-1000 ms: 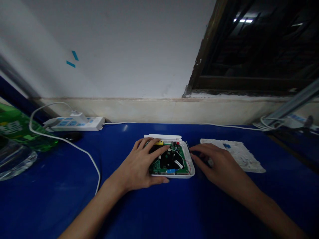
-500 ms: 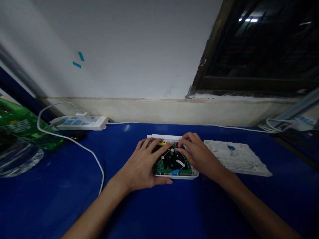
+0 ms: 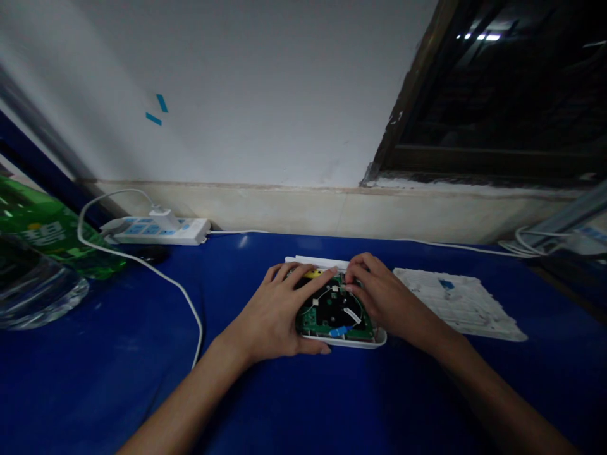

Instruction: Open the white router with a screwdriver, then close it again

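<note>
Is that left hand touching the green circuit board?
Touching: the head view shows the bare left hand lying on the flat green circuit board, fingers spread over it.

two bare arms make up all of the body in view. the left hand (image 3: 270, 316), just left of the circuit board (image 3: 332, 322), is slim, with long, thin fingers (image 3: 313, 278) and a pale, short thumbnail (image 3: 325, 349). the right hand (image 3: 389, 303), just right of the board, has the same narrow build and slender fingers (image 3: 361, 268). the left forearm (image 3: 190, 392) runs smooth and unmarked from the wrist, widening toward the bottom edge of the view. the right forearm (image 3: 497, 392), farther right of the board, lies mostly in shadow, so its surface is hard to make out.
</note>
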### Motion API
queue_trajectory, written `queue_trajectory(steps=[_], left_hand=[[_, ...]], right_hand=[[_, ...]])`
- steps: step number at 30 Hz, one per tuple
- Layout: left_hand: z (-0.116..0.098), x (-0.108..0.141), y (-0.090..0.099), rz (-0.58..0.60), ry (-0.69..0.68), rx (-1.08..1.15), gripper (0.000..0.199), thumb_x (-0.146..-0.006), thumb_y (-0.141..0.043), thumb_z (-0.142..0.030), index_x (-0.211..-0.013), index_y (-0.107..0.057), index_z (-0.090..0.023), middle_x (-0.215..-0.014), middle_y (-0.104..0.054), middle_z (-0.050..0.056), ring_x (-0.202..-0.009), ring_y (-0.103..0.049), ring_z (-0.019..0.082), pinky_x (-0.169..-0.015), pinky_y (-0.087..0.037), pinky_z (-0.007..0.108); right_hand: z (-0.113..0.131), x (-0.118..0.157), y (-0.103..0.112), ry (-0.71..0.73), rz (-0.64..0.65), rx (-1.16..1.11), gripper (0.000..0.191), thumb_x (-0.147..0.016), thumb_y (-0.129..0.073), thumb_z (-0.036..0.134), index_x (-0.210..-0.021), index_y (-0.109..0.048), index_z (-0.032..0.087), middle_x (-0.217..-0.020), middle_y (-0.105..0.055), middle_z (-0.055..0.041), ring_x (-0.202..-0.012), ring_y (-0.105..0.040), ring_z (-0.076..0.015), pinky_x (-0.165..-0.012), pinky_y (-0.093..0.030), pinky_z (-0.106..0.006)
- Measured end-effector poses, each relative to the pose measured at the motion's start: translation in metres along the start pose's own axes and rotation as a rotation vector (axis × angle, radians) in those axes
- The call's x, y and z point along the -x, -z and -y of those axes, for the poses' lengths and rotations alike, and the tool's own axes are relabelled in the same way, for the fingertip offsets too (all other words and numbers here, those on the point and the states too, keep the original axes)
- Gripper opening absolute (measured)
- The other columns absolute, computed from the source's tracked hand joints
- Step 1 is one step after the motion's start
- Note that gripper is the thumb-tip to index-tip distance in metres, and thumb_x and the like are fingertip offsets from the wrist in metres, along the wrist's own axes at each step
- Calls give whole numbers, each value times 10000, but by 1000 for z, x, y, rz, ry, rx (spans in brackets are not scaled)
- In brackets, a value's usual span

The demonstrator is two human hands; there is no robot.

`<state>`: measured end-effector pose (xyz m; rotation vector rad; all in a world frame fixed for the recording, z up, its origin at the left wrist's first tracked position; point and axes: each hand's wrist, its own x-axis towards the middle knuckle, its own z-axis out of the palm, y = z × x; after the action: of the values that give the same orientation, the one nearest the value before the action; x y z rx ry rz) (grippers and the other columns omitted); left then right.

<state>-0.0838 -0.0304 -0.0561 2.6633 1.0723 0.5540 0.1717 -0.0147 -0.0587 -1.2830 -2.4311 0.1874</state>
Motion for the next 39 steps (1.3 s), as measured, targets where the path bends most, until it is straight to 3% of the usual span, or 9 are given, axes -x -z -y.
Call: queue_trajectory(steps=[6,23,30,35,39], left_hand=[[0,0,1,-9,-16,34,1142,-672,-852,-641,-1613,-279,-338,-1553,-457,105,-1390,-415,382,-1164,-306,592],[-2,-1,-1,15,-16,23,1115,-687,-846,-600,-1614,-271,-371,-1540,-437,101,-1380,-392,383,-1158,-269,592],[-2,-1,-3,30,-13,-8,1112,-697,-827,-614,-1620,-251,-382,-1527,-439,108,-1373,-393,382,-1154,-270,590],[-4,-1,-4,6,12,-27,1114,-703,-820,-634,-1622,-244,-383,-1514,-446,116,-1363,-400,392,-1143,-276,602],[-3,1,-3,20,6,1,1116,-715,-778,-719,-1626,-220,-395,-1551,-404,120,-1383,-389,401,-1143,-288,615]], right_hand=[[-4,2,2,-4,25,-43,133,-1003,-466,144,-975,-581,207,-1162,-587,-119,-1120,-567,-273,-967,-507,-447],[-13,0,-4,-37,20,-135,84,-986,-518,176,-943,-578,216,-1024,-608,-82,-997,-562,-261,-877,-474,-436],[-13,-1,-1,-31,15,-188,100,-1002,-515,203,-924,-575,222,-978,-624,-65,-953,-564,-248,-846,-458,-409],[-8,5,5,-1,-37,-183,92,-1021,-520,223,-946,-570,240,-1134,-659,-59,-1071,-549,-256,-917,-438,-425],[-5,9,8,-3,-60,-189,58,-1027,-527,238,-994,-574,249,-1095,-659,-58,-1055,-566,-252,-905,-444,-421]])
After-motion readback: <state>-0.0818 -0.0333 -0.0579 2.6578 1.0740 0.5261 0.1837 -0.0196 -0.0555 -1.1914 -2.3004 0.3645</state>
